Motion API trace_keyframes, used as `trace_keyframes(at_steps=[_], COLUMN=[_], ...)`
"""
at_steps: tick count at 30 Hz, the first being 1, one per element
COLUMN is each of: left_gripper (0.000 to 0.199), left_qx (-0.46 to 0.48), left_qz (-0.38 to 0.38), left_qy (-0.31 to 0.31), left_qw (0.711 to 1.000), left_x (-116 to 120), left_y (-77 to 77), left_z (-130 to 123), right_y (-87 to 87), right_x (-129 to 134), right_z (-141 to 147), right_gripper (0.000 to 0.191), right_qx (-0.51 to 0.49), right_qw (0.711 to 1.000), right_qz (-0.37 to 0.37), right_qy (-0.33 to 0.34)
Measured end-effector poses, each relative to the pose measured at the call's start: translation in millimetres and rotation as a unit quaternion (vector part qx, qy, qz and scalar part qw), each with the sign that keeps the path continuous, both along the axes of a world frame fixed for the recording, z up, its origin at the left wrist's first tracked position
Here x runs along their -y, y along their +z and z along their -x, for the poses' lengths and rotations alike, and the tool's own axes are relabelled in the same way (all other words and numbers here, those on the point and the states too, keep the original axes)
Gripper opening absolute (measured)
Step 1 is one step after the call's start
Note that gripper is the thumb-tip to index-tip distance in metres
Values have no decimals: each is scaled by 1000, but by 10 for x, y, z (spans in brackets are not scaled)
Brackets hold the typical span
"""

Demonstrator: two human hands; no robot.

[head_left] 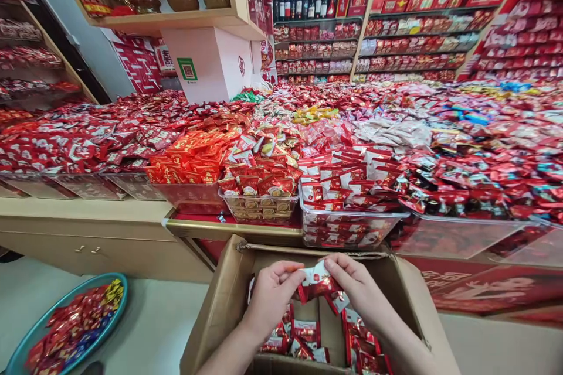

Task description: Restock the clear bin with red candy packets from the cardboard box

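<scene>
Holding a red-and-white packet by its two ends, pinched tight between fingers of left hand and right hand, just above an open cardboard box containing similar packets, near clear bins.

- Packet, lower centre: white above, red below.
- Carton, lower centre: plain brown.
- Basin, lower left: teal; wrapped pieces inside red, yellow, blue.
- Pillar, upper left: white; its sign green-bordered, square code pattern.
- Pouches, left of centre: orange-red.
</scene>
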State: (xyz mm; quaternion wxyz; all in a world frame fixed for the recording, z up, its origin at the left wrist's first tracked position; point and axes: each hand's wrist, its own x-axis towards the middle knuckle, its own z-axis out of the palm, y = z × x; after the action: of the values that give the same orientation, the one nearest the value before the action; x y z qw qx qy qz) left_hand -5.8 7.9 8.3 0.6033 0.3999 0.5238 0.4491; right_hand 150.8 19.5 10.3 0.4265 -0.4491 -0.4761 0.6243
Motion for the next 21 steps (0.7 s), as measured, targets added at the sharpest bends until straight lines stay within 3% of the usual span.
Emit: trace_keyframes(at_steps=[6, 16, 21], left_gripper=[26, 24, 29], left_qx=[48, 94, 75], left_qz=[-12, 31, -9], left_qy=[42, 39, -54], left_qw=[998, 994, 996], left_x=[-8, 18, 34], left_y=[142, 256, 197], left_z=[-87, -167, -144], right_y=[149, 214, 166], right_x=[57, 21, 27], right_z=[-81, -119, -108], right_gripper=[32, 28, 24], right_qx=[-43, -43, 16], right_qw=[998, 995, 999], right_qz=[26, 40, -32], right_qy=[-46, -79, -38])
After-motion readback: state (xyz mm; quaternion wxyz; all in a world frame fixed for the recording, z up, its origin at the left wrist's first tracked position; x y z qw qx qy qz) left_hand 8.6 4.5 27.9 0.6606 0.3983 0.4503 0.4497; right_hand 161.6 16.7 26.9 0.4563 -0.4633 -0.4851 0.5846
